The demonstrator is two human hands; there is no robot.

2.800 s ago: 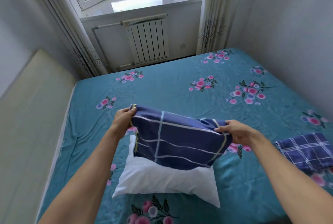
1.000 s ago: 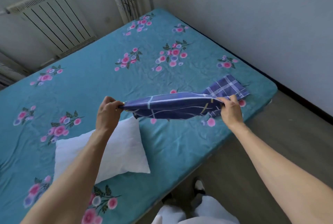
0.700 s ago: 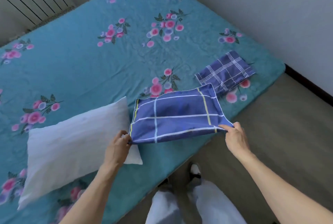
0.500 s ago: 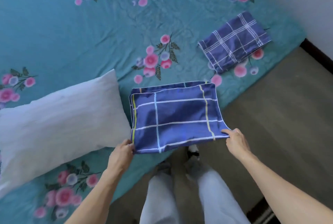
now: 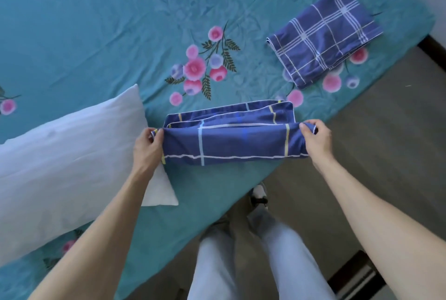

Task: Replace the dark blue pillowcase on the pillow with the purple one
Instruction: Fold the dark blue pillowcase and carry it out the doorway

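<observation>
The bare white pillow [image 5: 65, 162] lay at the left on the teal floral sheet [image 5: 96, 34], its near corner tucked under the left forearm. Half a second before, the dark blue pillowcase [image 5: 231, 140] had been spread flat and open between the hands; now its near edge had been carried over the far part, so the cloth lay doubled in a narrower band near the bed's edge. The left hand [image 5: 147, 147] had moved up with it — fingers and thumb pinched the left end of the folded edge, right beside the pillow's side. At the other end the right hand [image 5: 316, 141] pinched the right corner in the same way, fingers curled over the cloth. Further right and farther back, well apart from the hands, the purple pillowcase [image 5: 323, 36] with its white checks stayed folded near the corner of the bed, untouched. Below, the person's pale trousers [image 5: 217, 263] and a shoe stood on the grey floor [image 5: 386, 143]. No writing or label could be read on any cloth.
</observation>
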